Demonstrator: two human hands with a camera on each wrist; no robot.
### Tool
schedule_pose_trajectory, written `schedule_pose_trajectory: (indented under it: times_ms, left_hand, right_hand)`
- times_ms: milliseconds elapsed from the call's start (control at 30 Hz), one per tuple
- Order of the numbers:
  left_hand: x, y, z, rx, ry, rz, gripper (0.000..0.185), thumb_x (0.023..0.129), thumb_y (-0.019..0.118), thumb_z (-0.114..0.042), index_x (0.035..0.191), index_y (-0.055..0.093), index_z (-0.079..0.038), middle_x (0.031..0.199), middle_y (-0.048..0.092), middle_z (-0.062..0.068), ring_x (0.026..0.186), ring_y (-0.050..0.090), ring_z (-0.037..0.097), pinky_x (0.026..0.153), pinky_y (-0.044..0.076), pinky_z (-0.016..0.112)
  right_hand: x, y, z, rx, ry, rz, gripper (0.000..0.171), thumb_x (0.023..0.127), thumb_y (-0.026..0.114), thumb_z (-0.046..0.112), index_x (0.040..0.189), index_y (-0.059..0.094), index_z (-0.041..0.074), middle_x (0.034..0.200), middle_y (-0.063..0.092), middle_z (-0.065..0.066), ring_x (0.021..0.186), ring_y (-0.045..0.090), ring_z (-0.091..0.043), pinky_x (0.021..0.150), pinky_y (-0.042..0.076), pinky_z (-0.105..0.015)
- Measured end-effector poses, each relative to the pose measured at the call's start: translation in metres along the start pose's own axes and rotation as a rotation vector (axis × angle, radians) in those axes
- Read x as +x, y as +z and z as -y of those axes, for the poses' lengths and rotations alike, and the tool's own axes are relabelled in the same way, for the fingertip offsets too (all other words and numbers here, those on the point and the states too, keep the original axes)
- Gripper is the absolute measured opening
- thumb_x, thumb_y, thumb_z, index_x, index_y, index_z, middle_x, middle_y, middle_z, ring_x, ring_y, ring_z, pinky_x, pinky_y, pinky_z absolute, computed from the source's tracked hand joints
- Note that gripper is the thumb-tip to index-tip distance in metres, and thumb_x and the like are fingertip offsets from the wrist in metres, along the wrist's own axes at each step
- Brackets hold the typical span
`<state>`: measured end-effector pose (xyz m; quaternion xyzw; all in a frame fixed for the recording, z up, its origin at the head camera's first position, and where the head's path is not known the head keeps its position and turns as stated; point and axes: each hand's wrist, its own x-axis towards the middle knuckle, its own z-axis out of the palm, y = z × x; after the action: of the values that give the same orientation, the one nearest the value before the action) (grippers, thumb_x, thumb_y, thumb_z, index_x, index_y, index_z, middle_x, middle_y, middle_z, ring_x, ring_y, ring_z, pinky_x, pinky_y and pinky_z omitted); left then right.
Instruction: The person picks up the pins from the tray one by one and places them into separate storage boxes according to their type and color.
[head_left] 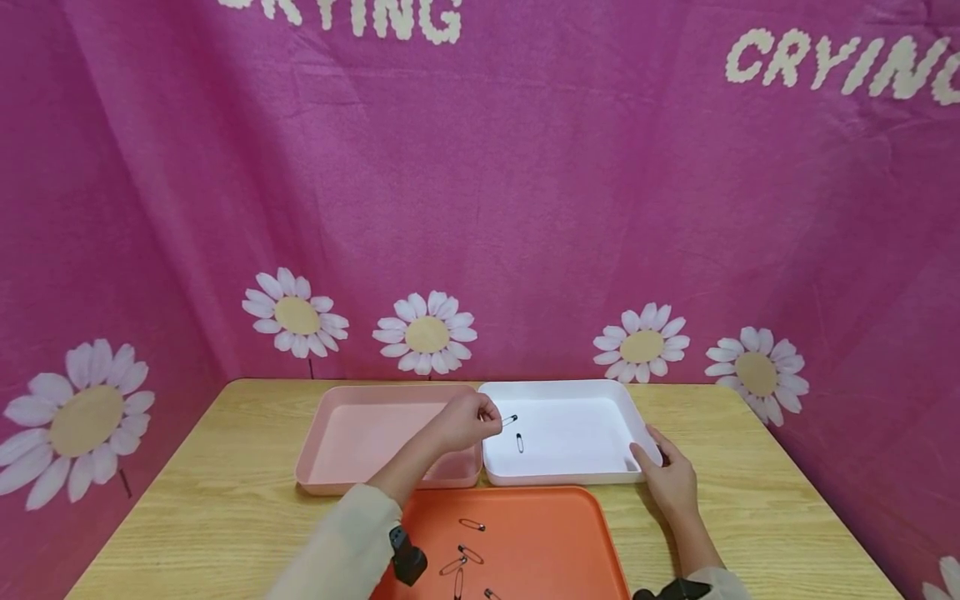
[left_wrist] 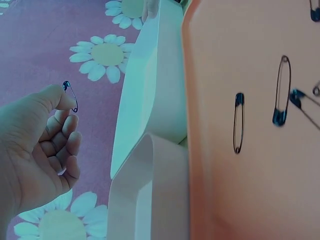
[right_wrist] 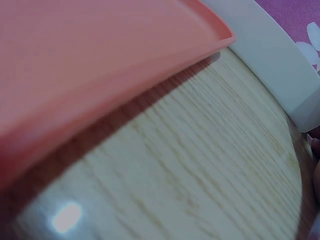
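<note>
My left hand (head_left: 497, 423) pinches a small dark-headed safety pin (head_left: 510, 420) between thumb and forefinger, in the air just over the left rim of the white tray (head_left: 570, 388). In the left wrist view the same pin (left_wrist: 71, 96) hangs from the thumb tip of that hand (left_wrist: 62, 100), with the other fingers curled. One safety pin (head_left: 520, 442) lies inside the white tray. My right hand (head_left: 651, 452) holds the white tray's front right corner, thumb on the rim and fingers along the outer wall.
An orange tray (head_left: 570, 533) at the table's near edge carries several safety pins (head_left: 472, 524). A pink tray (head_left: 330, 467) with nothing visible in it sits left of the white one. The wooden table (head_left: 217, 500) is backed by a pink daisy-print cloth.
</note>
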<state>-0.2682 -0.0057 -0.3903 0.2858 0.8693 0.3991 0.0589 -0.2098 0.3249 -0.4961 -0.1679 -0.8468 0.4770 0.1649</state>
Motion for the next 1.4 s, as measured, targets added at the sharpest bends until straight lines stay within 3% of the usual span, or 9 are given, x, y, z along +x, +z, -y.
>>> schedule_pose_trajectory:
  times_ms: [333,667,1033,1400]
  left_hand:
    - [0.009,0.012,0.002,-0.037,-0.050,-0.023,0.006,0.080,0.059,-0.008,0.082,0.063,-0.004,0.076,0.056,0.001,0.066,0.046,0.010,0.059,0.040,0.020]
    - [0.015,0.026,0.002,-0.062,-0.115,-0.098,0.008,0.081,0.062,-0.010,0.082,0.065,-0.003,0.074,0.058,0.001,0.064,0.047,0.011,0.056,0.040,0.021]
    - [0.022,0.047,0.007,-0.077,-0.154,-0.105,0.006,0.083,0.063,-0.010,0.081,0.063,-0.005,0.072,0.057,0.000,0.066,0.046,0.012,0.055,0.039,0.022]
    - [0.027,0.060,0.009,-0.015,-0.196,-0.110,0.006,0.082,0.064,-0.011,0.078,0.063,-0.007,0.073,0.058,-0.001,0.069,0.048,0.010,0.062,0.042,0.023]
  right_hand:
    - [-0.003,0.001,0.000,0.011,-0.006,0.015,0.062,0.088,0.061,0.040,0.139,0.045,0.010,0.144,0.041,-0.019,0.133,0.038,-0.032,0.108,0.031,-0.044]
    - [-0.001,0.003,-0.002,0.006,-0.010,0.012,0.062,0.088,0.061,0.041,0.139,0.045,0.010,0.145,0.040,-0.017,0.134,0.036,-0.032,0.109,0.030,-0.044]
    - [-0.001,0.002,-0.001,-0.003,-0.005,0.022,0.063,0.088,0.060,0.042,0.140,0.044,0.011,0.145,0.039,-0.018,0.135,0.035,-0.033,0.110,0.028,-0.045]
    - [-0.001,-0.002,0.000,-0.003,-0.008,0.015,0.062,0.088,0.060,0.041,0.140,0.044,0.010,0.146,0.038,-0.018,0.135,0.035,-0.033,0.109,0.029,-0.045]
